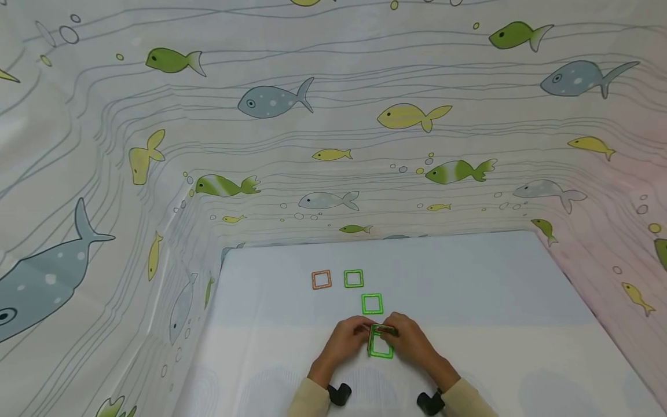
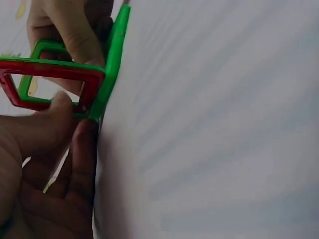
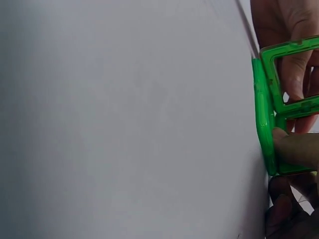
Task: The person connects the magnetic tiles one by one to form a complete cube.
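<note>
Fish-print cloth [image 1: 333, 133], largest item: hung beyond the hands and rose to both sides of them. White desk [image 1: 271, 324]: spread beneath and around the hands, with a bluish band on the part beyond them.

Left hand [image 1: 350, 339]: pinched a red frame, thumb at its edge. Right hand [image 1: 411, 341]: gripped the green side of the frame cluster, thumb inside an opening. Both hands worked close together. Pale sleeves [image 1: 310, 399] covered the forearms behind the hands.

Frame cluster: located between the hands, held by both. It comprised a flat green frame [image 1: 382, 355] lying level, with the red frame [image 2: 89, 92] and an upright green frame [image 3: 273, 79] standing up from it. Pieces touched; whether they were fastened could not be determined. Contact of the flat piece with the desk also uncertain.

Black wrist devices [image 1: 340, 394]: one behind each hand, by the cuff.

Loose squares, smallest, all lying on the desk: near green square [image 1: 372, 312] just beyond the hands; far green square [image 1: 354, 286] further out, ahead of the left hand; orange square [image 1: 321, 287] beside the latter, beyond and to the left of the left hand.
</note>
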Available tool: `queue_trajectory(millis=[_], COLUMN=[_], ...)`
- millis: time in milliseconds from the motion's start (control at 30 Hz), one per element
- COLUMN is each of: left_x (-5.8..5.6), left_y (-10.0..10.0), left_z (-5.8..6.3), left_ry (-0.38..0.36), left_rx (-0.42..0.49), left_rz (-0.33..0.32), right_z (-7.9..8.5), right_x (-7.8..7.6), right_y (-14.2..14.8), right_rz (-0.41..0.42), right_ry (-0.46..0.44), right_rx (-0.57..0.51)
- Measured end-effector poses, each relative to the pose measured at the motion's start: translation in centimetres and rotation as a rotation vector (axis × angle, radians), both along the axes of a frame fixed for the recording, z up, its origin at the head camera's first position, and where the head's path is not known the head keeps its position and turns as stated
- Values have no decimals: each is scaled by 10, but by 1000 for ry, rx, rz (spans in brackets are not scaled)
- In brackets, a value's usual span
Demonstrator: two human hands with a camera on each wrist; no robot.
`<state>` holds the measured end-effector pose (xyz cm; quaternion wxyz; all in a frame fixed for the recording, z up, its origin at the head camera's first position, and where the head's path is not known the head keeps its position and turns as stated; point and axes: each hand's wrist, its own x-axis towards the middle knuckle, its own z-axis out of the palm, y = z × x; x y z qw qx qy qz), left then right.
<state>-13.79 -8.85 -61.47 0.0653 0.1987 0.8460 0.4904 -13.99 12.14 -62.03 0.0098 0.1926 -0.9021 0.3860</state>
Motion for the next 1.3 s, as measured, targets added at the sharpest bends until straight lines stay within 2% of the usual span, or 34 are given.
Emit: queue_trajectory(millis=[200, 567, 700, 1000, 1300], left_x=[3, 16, 18, 23, 27], left_y=[4, 14, 17, 22, 30], left_z=[-5, -4, -4, -2, 0], left_ry=[47, 33, 50, 175, 193], left_rx=[3, -22, -25, -60, -128], left_rz=[19, 151, 180, 228, 275], right_z=[-3, -1, -2, -5, -4], right_x=[0, 3, 3, 2, 2], right_y=[1, 1, 2, 2, 2], right_rz=[1, -1, 4, 22, 11], right_ry=[66, 142, 148, 150, 115], right_rx=[-13, -13, -27, -55, -51])
